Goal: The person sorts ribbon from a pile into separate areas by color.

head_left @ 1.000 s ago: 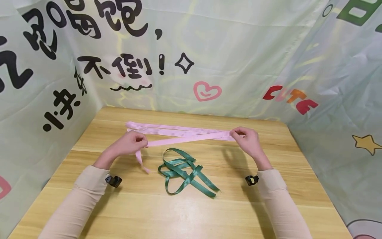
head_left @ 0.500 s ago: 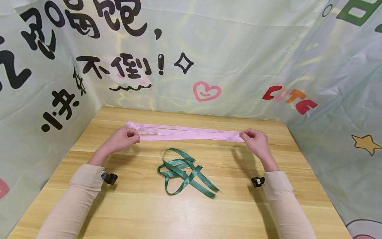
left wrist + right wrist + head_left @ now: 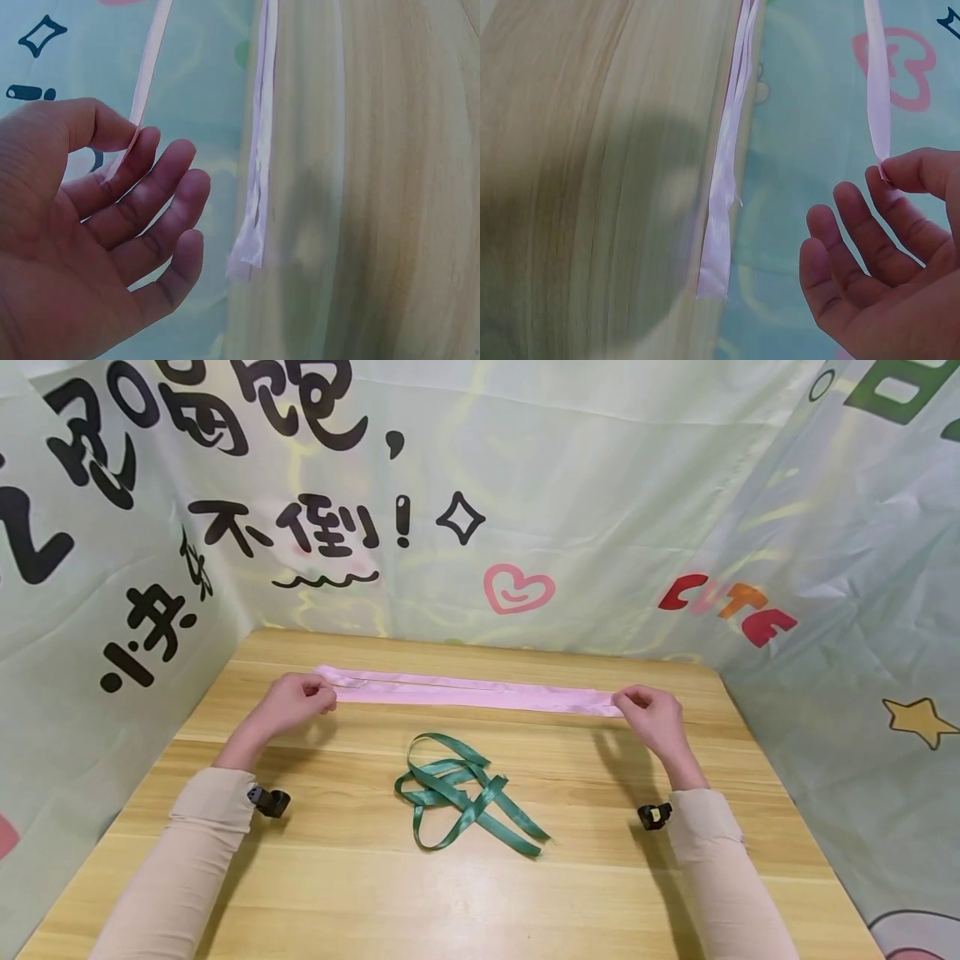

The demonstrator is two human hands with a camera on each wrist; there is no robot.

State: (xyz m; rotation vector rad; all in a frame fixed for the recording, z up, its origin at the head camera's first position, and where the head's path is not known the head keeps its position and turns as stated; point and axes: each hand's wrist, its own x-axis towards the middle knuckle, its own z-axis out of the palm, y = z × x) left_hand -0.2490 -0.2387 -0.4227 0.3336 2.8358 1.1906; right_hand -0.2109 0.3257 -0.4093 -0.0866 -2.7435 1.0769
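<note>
A pink ribbon (image 3: 480, 697) stretches nearly straight between both hands. My left hand (image 3: 288, 706) pinches it between thumb and forefinger, and in the left wrist view the held ribbon (image 3: 152, 64) runs upward from the pinch. At the other end, the right hand (image 3: 655, 718) pinches the tip, its remaining fingers loosely bent. Pink ribbon strips (image 3: 715, 259) lie side by side on the table below the held one; in the head view the taut ribbon partly covers them. Nearer the person lies a loosely tangled green ribbon (image 3: 491, 792), touched by neither hand.
The wooden table (image 3: 360, 877) is bordered at the back and sides by printed cloth (image 3: 600, 485) with lettering and drawings. Small black devices sit at the left cuff (image 3: 270, 802) and right cuff (image 3: 655, 816).
Both hands have moved apart, the left further left and away, the right further right. The held pink ribbon has straightened over the lying strips, and its dangling tail no longer shows.
</note>
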